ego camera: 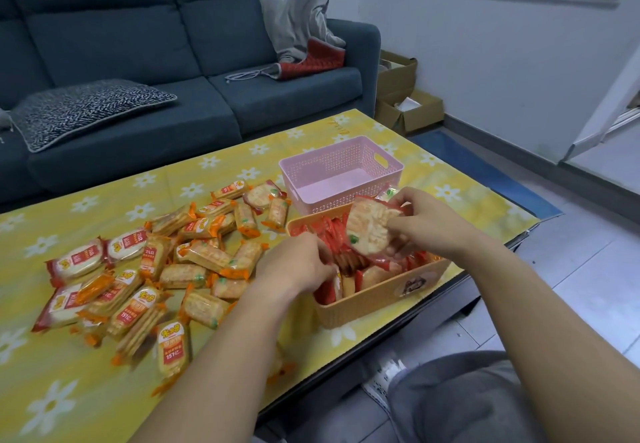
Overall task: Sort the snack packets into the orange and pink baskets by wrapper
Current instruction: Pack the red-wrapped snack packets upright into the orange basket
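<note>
Soft even indoor light, wide-angle edge distortion

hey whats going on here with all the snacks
A person is sorting snack packets at a table. Their right hand holds a red-wrapped packet over the orange basket, which has red-wrapped packets in it. Their left hand reaches into the same basket, but whether it grips anything is hidden. The pink basket behind looks empty. A pile of packets, mostly orange-wrapped, lies unsorted to the left.

One pink basket point(332, 162), one orange basket point(374, 300), two hands point(298, 264) point(429, 224), snack packets point(204, 255) too heaped to count
</note>
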### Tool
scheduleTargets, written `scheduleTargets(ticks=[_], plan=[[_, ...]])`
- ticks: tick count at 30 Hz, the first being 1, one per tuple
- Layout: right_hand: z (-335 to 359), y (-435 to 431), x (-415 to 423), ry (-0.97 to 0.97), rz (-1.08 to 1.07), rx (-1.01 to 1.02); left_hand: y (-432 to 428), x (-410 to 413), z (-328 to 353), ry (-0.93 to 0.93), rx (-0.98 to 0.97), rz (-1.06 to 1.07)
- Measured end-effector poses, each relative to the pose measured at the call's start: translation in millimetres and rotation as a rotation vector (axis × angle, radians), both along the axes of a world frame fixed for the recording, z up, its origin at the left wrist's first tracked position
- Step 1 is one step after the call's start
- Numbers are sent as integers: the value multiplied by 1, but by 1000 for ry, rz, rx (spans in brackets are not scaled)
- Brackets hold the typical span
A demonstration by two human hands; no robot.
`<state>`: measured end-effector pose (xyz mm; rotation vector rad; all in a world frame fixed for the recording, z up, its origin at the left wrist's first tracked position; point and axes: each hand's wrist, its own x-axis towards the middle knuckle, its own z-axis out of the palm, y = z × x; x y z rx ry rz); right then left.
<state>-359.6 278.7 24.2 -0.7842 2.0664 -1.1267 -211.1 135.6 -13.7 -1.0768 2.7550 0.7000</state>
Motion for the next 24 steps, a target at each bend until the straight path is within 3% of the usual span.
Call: scheduleTargets(ticks=[6,13,16,24], plan=[[-7,-13,27,-48,121,129,-3,-7,-10,85,44,84],[3,-15,38,447,240,346,-12,-5,-14,244,160,181],[0,-21,43,493,207,386,-11,-5,-12,340,153,230],[-7,-35,59,513,292,475,-9,-6,-15,377,188,187]])
